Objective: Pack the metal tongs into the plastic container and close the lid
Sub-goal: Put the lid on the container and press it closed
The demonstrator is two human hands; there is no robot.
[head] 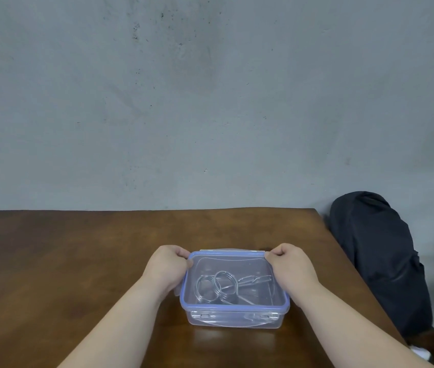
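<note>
A clear plastic container point(234, 318) with a blue-rimmed lid point(233, 262) stands on the brown wooden table point(64, 261), a little right of centre. The lid lies flat on top. Through it I see the metal tongs point(226, 286) with their ring handles lying inside. My left hand point(169, 265) grips the lid's far left corner, fingers curled over the rim. My right hand point(290, 265) grips the far right corner the same way. The front clip flap point(233, 316) hangs down against the front wall.
A dark backpack point(377, 258) leans against the grey wall just beyond the table's right edge. The wall rises directly behind the table's far edge. Something white point(420, 351) shows at the bottom right, below the backpack.
</note>
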